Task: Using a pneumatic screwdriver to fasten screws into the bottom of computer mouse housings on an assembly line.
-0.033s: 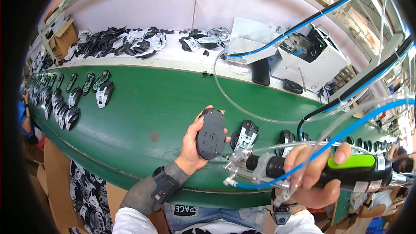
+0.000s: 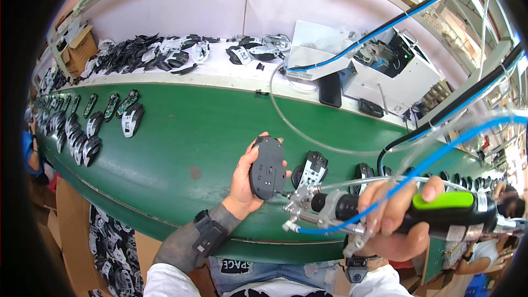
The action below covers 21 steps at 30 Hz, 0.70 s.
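Observation:
My left hand (image 2: 240,184) is closed around a dark grey computer mouse (image 2: 268,166), held over the green bench with its underside facing up. My right hand (image 2: 404,209) wraps round a black powered screwdriver (image 2: 385,217) with a green lever (image 2: 443,201) on its grip. The driver lies nearly level, its metal nose (image 2: 301,203) pointing left. Its thin tip reaches the mouse's lower right edge; whether it touches a screw is too small to tell. Just beyond the nose, an opened mouse body (image 2: 312,169) with a light inner frame rests on the bench.
Blue hose (image 2: 418,173) and clear tubing cross the right side. A white screw-feeding machine (image 2: 366,85) and a black phone (image 2: 330,89) stand on the back shelf beside mouse shells (image 2: 159,55). Mouse parts and circuit boards (image 2: 111,104) line the left; more mice (image 2: 363,173) sit right.
The mouse has tilted slightly in my left hand, showing more of its underside. My right hand and the screwdriver have shifted slightly left and up.

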Each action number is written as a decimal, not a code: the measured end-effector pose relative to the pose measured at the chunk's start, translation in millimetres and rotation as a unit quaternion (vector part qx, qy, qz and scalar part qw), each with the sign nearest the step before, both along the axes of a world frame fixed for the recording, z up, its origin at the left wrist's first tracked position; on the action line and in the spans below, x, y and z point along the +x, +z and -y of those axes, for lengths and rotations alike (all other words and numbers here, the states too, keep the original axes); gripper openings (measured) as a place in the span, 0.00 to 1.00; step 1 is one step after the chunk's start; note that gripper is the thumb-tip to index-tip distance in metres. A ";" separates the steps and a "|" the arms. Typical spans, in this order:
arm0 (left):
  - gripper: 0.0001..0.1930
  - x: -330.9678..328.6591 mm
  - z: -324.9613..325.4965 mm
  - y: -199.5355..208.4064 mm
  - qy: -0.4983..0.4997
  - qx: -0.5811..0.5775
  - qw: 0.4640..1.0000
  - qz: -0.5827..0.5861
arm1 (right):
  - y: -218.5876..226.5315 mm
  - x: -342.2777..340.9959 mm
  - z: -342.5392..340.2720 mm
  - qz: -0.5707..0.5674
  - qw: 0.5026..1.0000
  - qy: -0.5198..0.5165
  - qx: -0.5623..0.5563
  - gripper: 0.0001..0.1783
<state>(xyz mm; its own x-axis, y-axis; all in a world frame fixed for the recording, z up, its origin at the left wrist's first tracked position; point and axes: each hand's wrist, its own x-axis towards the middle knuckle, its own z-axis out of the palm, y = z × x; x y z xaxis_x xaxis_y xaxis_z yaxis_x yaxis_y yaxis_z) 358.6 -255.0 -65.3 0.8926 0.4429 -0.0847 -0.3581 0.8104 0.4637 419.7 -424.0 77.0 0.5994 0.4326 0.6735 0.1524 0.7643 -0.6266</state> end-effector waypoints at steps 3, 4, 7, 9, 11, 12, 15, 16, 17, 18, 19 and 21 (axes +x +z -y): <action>0.21 3.0 -10.5 -16.3 0.036 0.024 0.996 -0.075 | 1.3 3.3 2.8 -0.023 1.000 0.009 0.002 0.23; 0.21 5.4 -13.2 -18.2 0.051 0.028 0.992 -0.113 | 1.5 5.1 4.8 -0.019 0.999 0.003 0.040 0.23; 0.22 8.8 -7.1 -18.2 0.027 0.017 0.994 -0.101 | 3.9 7.7 13.0 0.017 0.995 0.000 0.102 0.22; 0.23 8.4 -2.5 -17.9 0.009 0.025 0.996 -0.081 | 0.3 3.9 13.9 0.009 0.994 -0.011 0.107 0.22; 0.23 3.6 0.0 -18.9 -0.010 0.033 0.997 -0.064 | -3.5 2.5 9.6 0.012 0.996 0.011 0.090 0.23; 0.24 5.4 2.4 -16.8 -0.020 0.031 0.998 -0.056 | -1.7 0.3 6.9 0.002 0.996 -0.002 0.090 0.22; 0.24 10.7 8.0 -13.3 -0.044 0.022 0.998 -0.031 | -1.9 1.4 4.1 -0.003 0.997 0.026 0.073 0.21; 0.24 12.4 8.7 -12.8 -0.054 0.014 0.998 -0.014 | -2.0 2.2 4.7 -0.012 0.998 0.033 0.057 0.21; 0.24 14.7 9.4 -12.4 -0.054 0.014 0.998 -0.014 | -2.4 4.0 3.9 -0.012 0.998 0.033 0.057 0.21; 0.24 15.5 10.8 -11.5 -0.051 0.011 0.999 -0.016 | -2.4 4.1 2.7 -0.016 0.998 0.037 0.050 0.21; 0.24 16.4 11.5 -10.7 -0.047 0.008 0.999 -0.017 | -2.1 4.2 0.4 -0.019 0.998 0.042 0.042 0.21; 0.23 8.3 6.7 -10.9 -0.041 -0.004 0.999 -0.015 | -4.5 0.5 -8.2 -0.027 0.997 0.059 0.047 0.21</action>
<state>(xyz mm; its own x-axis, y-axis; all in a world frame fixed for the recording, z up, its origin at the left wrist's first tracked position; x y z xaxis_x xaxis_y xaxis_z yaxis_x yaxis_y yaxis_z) 366.9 -261.7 -76.2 0.9226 0.3678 -0.1164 -0.2762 0.8405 0.4662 420.2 -415.7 72.6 0.5842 0.4389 0.6827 0.0258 0.8307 -0.5561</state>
